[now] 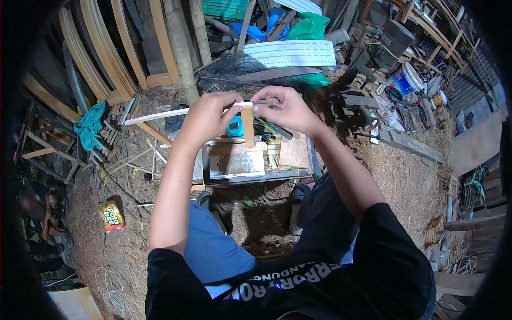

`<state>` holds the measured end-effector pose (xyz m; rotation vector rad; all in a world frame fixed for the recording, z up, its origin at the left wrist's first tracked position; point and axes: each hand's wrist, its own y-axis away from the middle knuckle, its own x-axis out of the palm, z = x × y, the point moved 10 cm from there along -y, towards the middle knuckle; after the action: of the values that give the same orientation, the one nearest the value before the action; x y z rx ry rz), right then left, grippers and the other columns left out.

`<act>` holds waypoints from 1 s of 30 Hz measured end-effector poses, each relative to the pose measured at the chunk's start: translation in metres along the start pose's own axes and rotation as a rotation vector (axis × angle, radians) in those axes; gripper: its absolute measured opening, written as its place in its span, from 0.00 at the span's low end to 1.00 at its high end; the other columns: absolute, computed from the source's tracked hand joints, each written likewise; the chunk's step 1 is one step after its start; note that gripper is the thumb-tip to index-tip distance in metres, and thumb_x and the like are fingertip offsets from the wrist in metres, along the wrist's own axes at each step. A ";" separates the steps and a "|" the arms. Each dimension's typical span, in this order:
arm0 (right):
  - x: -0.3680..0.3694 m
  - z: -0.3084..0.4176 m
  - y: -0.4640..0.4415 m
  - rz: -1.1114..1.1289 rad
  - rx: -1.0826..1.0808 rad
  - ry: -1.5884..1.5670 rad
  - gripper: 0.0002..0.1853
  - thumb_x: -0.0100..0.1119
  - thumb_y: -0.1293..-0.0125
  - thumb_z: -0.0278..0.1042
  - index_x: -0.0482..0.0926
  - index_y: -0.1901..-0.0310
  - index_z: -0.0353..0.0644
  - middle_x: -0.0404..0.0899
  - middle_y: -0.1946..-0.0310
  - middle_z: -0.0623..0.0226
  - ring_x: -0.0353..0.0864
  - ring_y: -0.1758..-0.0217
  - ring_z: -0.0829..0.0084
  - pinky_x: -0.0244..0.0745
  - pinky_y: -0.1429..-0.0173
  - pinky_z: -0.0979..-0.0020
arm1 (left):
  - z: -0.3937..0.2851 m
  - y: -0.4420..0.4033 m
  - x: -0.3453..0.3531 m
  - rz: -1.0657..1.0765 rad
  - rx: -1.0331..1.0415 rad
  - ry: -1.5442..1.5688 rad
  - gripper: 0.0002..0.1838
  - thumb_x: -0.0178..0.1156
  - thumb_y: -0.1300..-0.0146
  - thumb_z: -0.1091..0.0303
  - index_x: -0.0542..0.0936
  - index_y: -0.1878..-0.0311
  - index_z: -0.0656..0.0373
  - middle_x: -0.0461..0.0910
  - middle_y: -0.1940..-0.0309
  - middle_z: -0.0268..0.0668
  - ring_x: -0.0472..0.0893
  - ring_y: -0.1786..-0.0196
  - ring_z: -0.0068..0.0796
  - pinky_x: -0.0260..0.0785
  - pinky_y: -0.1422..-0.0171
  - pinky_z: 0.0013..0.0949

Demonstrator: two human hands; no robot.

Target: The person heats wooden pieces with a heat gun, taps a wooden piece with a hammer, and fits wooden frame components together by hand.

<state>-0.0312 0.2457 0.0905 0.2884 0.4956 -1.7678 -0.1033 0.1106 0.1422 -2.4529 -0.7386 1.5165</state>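
My left hand [213,114] is closed round a long thin wooden strip [157,116], which runs out to the left and ends above an upright wooden piece [248,127]. My right hand [285,109] is at the other side of the upright piece's top, fingers bent, thumb tip close to the wood; whether it grips anything is too small to tell. Under both hands is a low work table [256,180]. On it lie a teal tape measure [235,127], a whitish worn board [237,164], a light wooden block [293,152] and dark-handled tools [272,129].
A yellow snack packet [111,216] lies on the littered ground at left. Wooden frames [101,48] lean at upper left, near a teal cloth [90,125]. A white bucket [408,80] stands at right. Another person [48,213] sits at far left.
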 end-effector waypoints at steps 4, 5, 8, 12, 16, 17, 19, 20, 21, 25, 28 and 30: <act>0.003 0.011 0.002 -0.090 -0.155 -0.004 0.11 0.74 0.34 0.34 0.87 0.53 0.41 0.80 0.65 0.78 0.69 0.64 0.88 0.65 0.60 0.78 | -0.002 0.000 -0.001 0.001 0.010 -0.007 0.12 0.66 0.30 0.65 0.86 0.52 0.63 0.86 0.62 0.50 0.85 0.65 0.49 0.76 0.59 0.42; 0.003 0.010 0.002 -0.105 -0.185 0.012 0.11 0.74 0.34 0.34 0.87 0.53 0.40 0.80 0.65 0.77 0.69 0.63 0.87 0.66 0.59 0.77 | -0.001 0.000 -0.001 -0.002 0.012 -0.011 0.12 0.66 0.30 0.65 0.86 0.52 0.63 0.86 0.62 0.50 0.85 0.65 0.49 0.76 0.60 0.42; 0.003 0.016 0.003 -0.133 -0.233 0.056 0.11 0.73 0.34 0.34 0.86 0.53 0.39 0.82 0.63 0.73 0.74 0.60 0.85 0.70 0.55 0.76 | 0.000 0.000 -0.001 -0.005 0.024 -0.009 0.12 0.66 0.30 0.65 0.86 0.52 0.63 0.86 0.63 0.50 0.85 0.65 0.49 0.75 0.60 0.41; 0.005 0.018 0.003 -0.136 -0.240 0.066 0.11 0.73 0.33 0.33 0.86 0.54 0.38 0.84 0.60 0.68 0.79 0.56 0.81 0.75 0.49 0.73 | -0.001 0.000 -0.002 -0.005 0.027 0.009 0.12 0.66 0.30 0.65 0.86 0.52 0.64 0.85 0.63 0.50 0.84 0.65 0.49 0.75 0.59 0.42; 0.005 0.018 0.005 -0.140 -0.211 0.064 0.10 0.72 0.33 0.32 0.86 0.55 0.37 0.84 0.60 0.67 0.81 0.54 0.80 0.76 0.48 0.72 | -0.001 0.001 -0.003 0.005 0.025 0.019 0.11 0.66 0.30 0.65 0.85 0.52 0.64 0.85 0.64 0.51 0.84 0.64 0.51 0.75 0.57 0.43; 0.006 0.017 0.004 -0.147 -0.214 0.057 0.09 0.72 0.33 0.32 0.86 0.56 0.37 0.84 0.61 0.68 0.80 0.55 0.80 0.76 0.49 0.72 | 0.001 0.000 -0.002 0.017 0.023 0.020 0.12 0.66 0.30 0.65 0.85 0.52 0.64 0.85 0.63 0.51 0.84 0.63 0.51 0.75 0.57 0.43; 0.006 0.016 0.004 -0.160 -0.212 0.058 0.09 0.72 0.33 0.31 0.86 0.57 0.37 0.84 0.62 0.68 0.79 0.58 0.81 0.75 0.51 0.72 | 0.001 0.000 -0.002 0.026 0.031 0.025 0.12 0.66 0.30 0.65 0.85 0.52 0.64 0.85 0.63 0.51 0.84 0.62 0.52 0.75 0.57 0.43; 0.006 0.015 0.004 -0.166 -0.209 0.065 0.09 0.72 0.33 0.31 0.86 0.57 0.37 0.84 0.63 0.68 0.78 0.59 0.81 0.74 0.53 0.73 | -0.001 0.000 -0.003 0.024 0.041 0.028 0.12 0.66 0.30 0.65 0.85 0.52 0.64 0.85 0.63 0.51 0.84 0.62 0.52 0.75 0.57 0.43; 0.006 0.015 0.004 -0.172 -0.205 0.072 0.08 0.73 0.34 0.31 0.86 0.58 0.36 0.83 0.64 0.68 0.77 0.60 0.82 0.74 0.54 0.73 | -0.002 0.000 -0.004 0.023 0.050 0.030 0.12 0.66 0.30 0.65 0.85 0.52 0.64 0.85 0.63 0.51 0.84 0.62 0.53 0.75 0.57 0.43; 0.007 0.017 0.004 -0.174 -0.192 0.067 0.08 0.73 0.34 0.31 0.85 0.59 0.36 0.81 0.68 0.71 0.73 0.63 0.85 0.71 0.58 0.74 | -0.001 0.001 -0.004 0.022 0.051 0.019 0.12 0.66 0.30 0.66 0.85 0.52 0.65 0.85 0.62 0.51 0.85 0.61 0.51 0.75 0.57 0.42; 0.005 0.018 0.005 -0.151 -0.150 0.050 0.08 0.73 0.34 0.31 0.85 0.60 0.35 0.81 0.69 0.73 0.72 0.63 0.86 0.71 0.58 0.75 | 0.001 0.001 -0.003 0.019 0.033 0.050 0.11 0.66 0.30 0.67 0.84 0.52 0.65 0.86 0.62 0.52 0.86 0.61 0.50 0.76 0.56 0.42; 0.006 0.013 0.004 -0.126 -0.108 -0.010 0.08 0.73 0.33 0.31 0.85 0.60 0.35 0.82 0.69 0.75 0.72 0.62 0.87 0.72 0.57 0.76 | 0.000 0.001 -0.001 0.010 0.059 0.065 0.11 0.66 0.30 0.68 0.84 0.52 0.66 0.86 0.62 0.52 0.86 0.61 0.49 0.76 0.56 0.41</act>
<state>-0.0277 0.2333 0.0989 0.1756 0.6105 -1.8565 -0.1036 0.1087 0.1425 -2.4535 -0.6608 1.4331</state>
